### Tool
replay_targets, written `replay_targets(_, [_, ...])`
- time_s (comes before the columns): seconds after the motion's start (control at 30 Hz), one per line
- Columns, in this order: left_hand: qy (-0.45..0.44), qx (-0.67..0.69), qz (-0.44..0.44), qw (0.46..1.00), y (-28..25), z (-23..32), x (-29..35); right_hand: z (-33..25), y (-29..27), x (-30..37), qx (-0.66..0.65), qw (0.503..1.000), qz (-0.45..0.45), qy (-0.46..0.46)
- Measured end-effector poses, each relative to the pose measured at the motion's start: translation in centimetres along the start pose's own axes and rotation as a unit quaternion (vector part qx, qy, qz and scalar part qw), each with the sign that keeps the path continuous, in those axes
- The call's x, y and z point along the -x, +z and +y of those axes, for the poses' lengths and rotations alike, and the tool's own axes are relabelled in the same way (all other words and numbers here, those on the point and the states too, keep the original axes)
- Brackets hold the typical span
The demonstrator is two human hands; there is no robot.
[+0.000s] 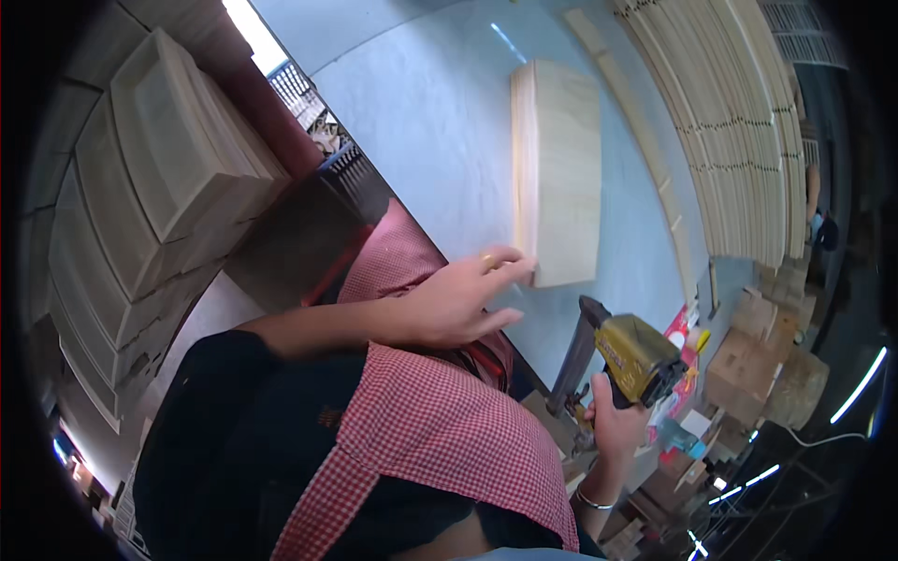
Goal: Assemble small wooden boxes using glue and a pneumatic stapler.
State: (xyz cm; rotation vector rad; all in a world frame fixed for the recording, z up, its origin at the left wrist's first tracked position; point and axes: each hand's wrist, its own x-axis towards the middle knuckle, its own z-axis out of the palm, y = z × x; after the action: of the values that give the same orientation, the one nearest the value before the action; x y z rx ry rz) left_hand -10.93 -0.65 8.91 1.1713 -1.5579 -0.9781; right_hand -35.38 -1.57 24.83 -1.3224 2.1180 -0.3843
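A stack of thin, pale wooden boards (566, 178) lies on the light blue tabletop (421, 112). My left hand (468, 297) reaches in from the left, fingers stretched and thumb apart, with a ring on one finger. Its fingertips are at the near left corner of the stack; whether they touch it I cannot tell. Lower right, my right hand (617, 421) is wrapped round the handle of a pneumatic nail gun (636, 357) with a gold-coloured body and a long dark magazine. The gun is held beside the table's near edge, apart from the boards.
Tall piles of slatted wooden pieces (725, 131) stand at the far right, with a long wooden strip (622, 103) between them and the boards. Stacked wooden trays or drawers (168, 140) rise at the left. Cardboard boxes (748, 360) and clutter sit at the right.
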Motion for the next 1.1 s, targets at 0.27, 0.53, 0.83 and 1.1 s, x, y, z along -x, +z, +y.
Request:
replay_targets(0.27, [0.028, -0.213, 0.343, 0.914, -6.7, -7.1, -15.5, 0.1, -0.4, -0.1, -0.011, 1.000, -0.022, 0.001])
replay_targets(0.53, [-0.051, -0.305, 0.218, 0.926, -9.6, -6.6, -21.6, 1.4, -1.3, -2.0, -0.008, 0.992, -0.074, -0.098])
replay_targets(0.83, [-0.064, -0.324, 0.202, 0.922, -8.7, -6.4, -21.8, 1.8, -0.2, -2.9, -0.054, 0.972, -0.093, -0.209])
replay_targets(1.1, [-0.077, -0.311, 0.201, 0.926, -8.3, -5.4, -21.5, 1.1, 0.2, -2.2, -0.067, 0.975, -0.103, -0.184])
